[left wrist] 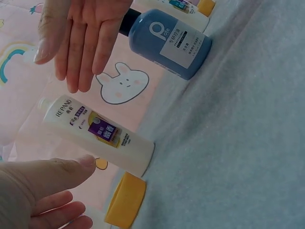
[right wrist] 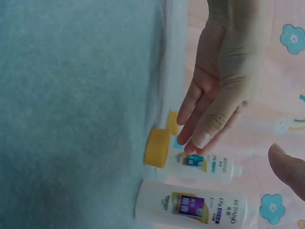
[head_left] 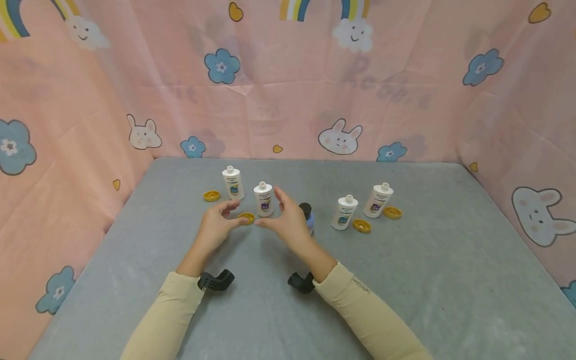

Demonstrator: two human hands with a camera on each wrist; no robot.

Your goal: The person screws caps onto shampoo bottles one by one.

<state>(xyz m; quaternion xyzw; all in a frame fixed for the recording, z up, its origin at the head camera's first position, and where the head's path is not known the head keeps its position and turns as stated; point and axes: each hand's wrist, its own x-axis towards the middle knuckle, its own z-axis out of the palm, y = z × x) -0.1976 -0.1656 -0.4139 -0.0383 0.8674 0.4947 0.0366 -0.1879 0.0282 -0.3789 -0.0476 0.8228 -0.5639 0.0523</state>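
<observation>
My left hand [head_left: 218, 225] and right hand [head_left: 290, 220] hover over the grey table with nothing in them, fingers fairly straight, on either side of a white bottle [head_left: 263, 200]. That bottle stands upright, its neck uncapped and its label purple. An oval yellow cap [head_left: 246, 218] lies between the two thumbs, beside the bottle's base; the left wrist view shows the same cap [left wrist: 126, 200] near the left thumb. Partly hidden behind my right hand is a blue bottle [left wrist: 169, 43] with a black top. In the right wrist view only the right thumb [right wrist: 288, 169] shows.
Farther left stands a white bottle [head_left: 232, 184] with a yellow cap [head_left: 211, 195] next to it. On the right are two uncapped white bottles, one teal-labelled bottle [head_left: 344, 212] and one purple-labelled bottle [head_left: 378, 200], with yellow caps [head_left: 362, 225] beside them. A patterned pink cloth [head_left: 270, 100] encloses the table.
</observation>
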